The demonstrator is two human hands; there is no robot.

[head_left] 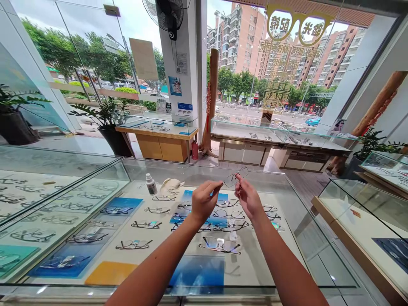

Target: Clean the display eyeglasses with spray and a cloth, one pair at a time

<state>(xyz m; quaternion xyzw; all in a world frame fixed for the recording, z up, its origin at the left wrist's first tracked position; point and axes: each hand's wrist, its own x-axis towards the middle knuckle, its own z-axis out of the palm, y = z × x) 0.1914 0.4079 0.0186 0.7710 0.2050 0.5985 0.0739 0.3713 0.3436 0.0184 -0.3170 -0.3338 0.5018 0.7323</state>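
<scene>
A thin-framed pair of eyeglasses is held up over the glass display case. My left hand is closed, thumb and fingers pinching one end of the eyeglasses. On the other side my right hand grips the frame near its middle with thumb and forefinger. Below both hands, several pairs of glasses lie in rows, among them a pair with clear lenses. Left of my left hand, a small white bottle stands beside a crumpled pale cloth.
Another glass case with glasses adjoins on the left. A wooden-sided case stands at right. Across the floor are a yellow wooden display counter, a fire extinguisher, a potted plant and a long white counter along the windows.
</scene>
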